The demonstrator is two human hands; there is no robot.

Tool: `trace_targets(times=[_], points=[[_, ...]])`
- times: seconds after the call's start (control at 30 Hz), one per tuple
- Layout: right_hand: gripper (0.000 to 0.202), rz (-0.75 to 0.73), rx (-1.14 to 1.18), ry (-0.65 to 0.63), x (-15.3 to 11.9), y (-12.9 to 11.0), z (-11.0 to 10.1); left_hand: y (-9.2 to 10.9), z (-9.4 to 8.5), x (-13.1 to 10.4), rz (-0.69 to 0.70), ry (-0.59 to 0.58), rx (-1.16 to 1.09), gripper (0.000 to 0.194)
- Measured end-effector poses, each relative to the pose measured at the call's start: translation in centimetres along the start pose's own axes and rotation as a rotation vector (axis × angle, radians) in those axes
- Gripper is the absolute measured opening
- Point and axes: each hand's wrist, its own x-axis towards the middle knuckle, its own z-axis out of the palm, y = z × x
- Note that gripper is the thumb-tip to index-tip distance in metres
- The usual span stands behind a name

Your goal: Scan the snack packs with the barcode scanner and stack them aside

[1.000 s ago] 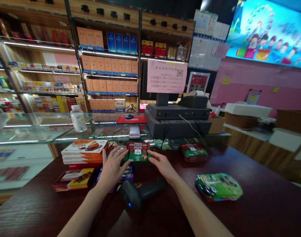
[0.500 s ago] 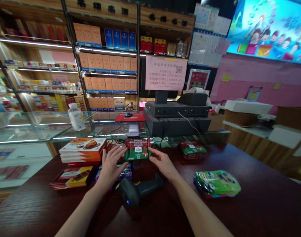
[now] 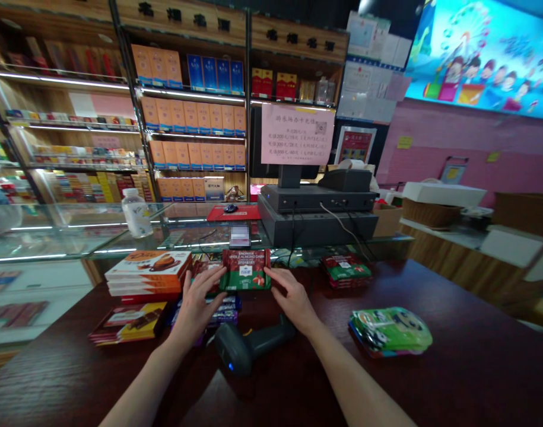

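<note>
On a glossy, dark red-brown wooden counter (image 3: pixel 48 370), at the far left, there is a low stack of flat chocolate bars (image 3: pixel 131 322), in smooth yellow and brown wrappers. Behind it are piled stiff cardboard boxes (image 3: pixel 149 267), rectangular, white and orange, with a picture of a cup.

Next comes the left hand (image 3: pixel 199 299), its fingers long and a little spread, its thumb apart; the grip is loose, and the fingertips touch the left edge of the whole almond dark chocolate packet (image 3: pixel 245 271). Under and beside this hand show shiny purple packets (image 3: pixel 224 313), crinkled like thin foil.

The chocolate packet is between the two hands, flat and rectangular, its wrapper dark red above and green below. In front of it lies a barcode scanner (image 3: pixel 248 347) of matte dark plastic, with a rounded head and a blue light.

The right hand (image 3: pixel 294 299) touches the packet's right edge with its fingertips; its grip is also loose, with a narrow gap at the thumb. Farther right are stacked similar red-green packets (image 3: pixel 346 271) and glossy green pouches (image 3: pixel 392 330) with soft, rounded outlines.
</note>
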Motion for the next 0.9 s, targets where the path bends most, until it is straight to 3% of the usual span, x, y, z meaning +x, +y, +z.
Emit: trace_targets(times=[0.17, 0.37, 0.63, 0.8, 0.9], points=[[0.047, -0.174, -0.118, 0.085, 0.0, -0.8, -0.5, 0.3, 0.1, 0.0, -0.009, -0.025, -0.068, 0.051], [0.041, -0.250, -0.154, 0.122, -0.3, -0.5, -0.8, 0.2, 0.0, -0.1, 0.018, -0.028, -0.099, 0.052], [0.028, -0.180, -0.080, 0.110, -0.3, -1.4, -0.5, -0.3, -0.8, -0.1, 0.094, 0.087, -0.163, 0.038], [0.015, -0.100, -0.038, 0.124, -0.3, -2.2, 0.0, 0.4, -1.6, 0.2, 0.040, 0.182, -0.135, 0.018], [0.015, -0.033, -0.028, 0.167, -0.1, -2.4, 0.3, 0.9, -1.7, 0.3, 0.006, 0.224, -0.113, 0.016]])
